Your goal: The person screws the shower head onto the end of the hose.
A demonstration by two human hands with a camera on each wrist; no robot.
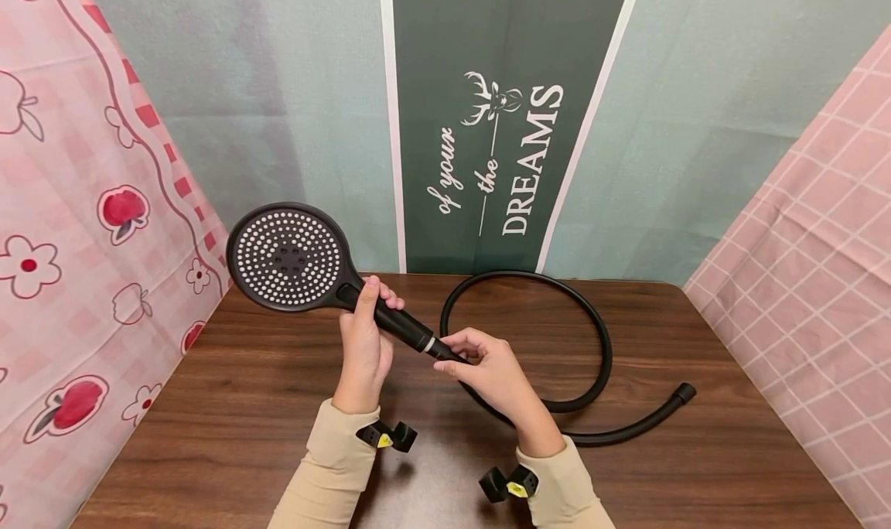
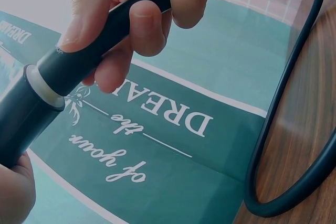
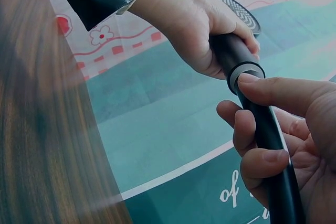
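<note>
My left hand [image 1: 366,336] grips the handle of a black shower head [image 1: 288,258], its round face of pale nozzles turned toward the head camera. Thumb and fingers of my right hand [image 1: 487,366] pinch the end fitting of a black shower hose [image 1: 602,343]. That fitting [image 3: 257,108] meets the bottom of the handle [image 3: 233,56], and a light ring [image 2: 44,87] shows at the joint. From the right hand the hose makes a large loop on the table. Its other end [image 1: 685,393], with a wider black connector, lies at the right.
The brown wood-grain table [image 1: 738,459] reaches back to a green cloth [image 1: 473,18] with white lettering. A pink apple-print cloth [image 1: 69,281] hangs at the left and a pink checked cloth [image 1: 821,243] at the right. Both wrists wear small black cameras.
</note>
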